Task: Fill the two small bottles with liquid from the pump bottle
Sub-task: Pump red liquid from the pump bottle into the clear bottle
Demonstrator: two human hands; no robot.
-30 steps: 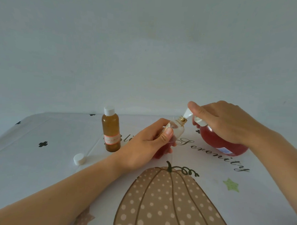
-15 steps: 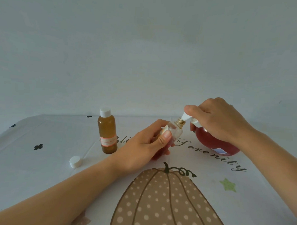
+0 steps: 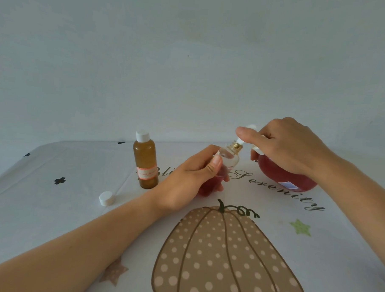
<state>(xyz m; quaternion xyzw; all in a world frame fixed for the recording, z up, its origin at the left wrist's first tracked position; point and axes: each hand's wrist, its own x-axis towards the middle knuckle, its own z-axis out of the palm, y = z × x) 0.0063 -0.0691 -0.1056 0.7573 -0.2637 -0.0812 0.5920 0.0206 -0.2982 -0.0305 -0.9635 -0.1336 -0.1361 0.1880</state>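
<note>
On the left, a small round white plastic cap (image 3: 106, 198) lies by itself on the white table cover (image 3: 51, 217), which has little black clover marks on it. A bit to the right and farther back stands a small brown plastic bottle (image 3: 145, 163). It is upright, with a white cap on top and a label with a pink edge round its middle. No hand touches it.

Next comes the left hand (image 3: 181, 185). Its thumb and fingers are curled round a small clear bottle with a gold neck (image 3: 229, 160). The clear bottle is tipped, with its gold mouth pointing up and to the right. Red liquid sits in its lower part and the upper part looks clear. Its bottom is hidden behind the fingers, so I cannot tell if it touches the table cover.

A little white spout (image 3: 239, 145) sits right at the gold mouth. The right hand (image 3: 290, 150) is curled over the white pump top (image 3: 252, 127), with the first finger lying along the top toward the spout. Under this hand, a round pump bottle full of red liquid (image 3: 282, 178) stands on the table cover, by the curly black words.

In front of both hands is a picture of a big brown pumpkin with pale dots (image 3: 226, 257), and a small green star (image 3: 299, 226) is printed to its right.
</note>
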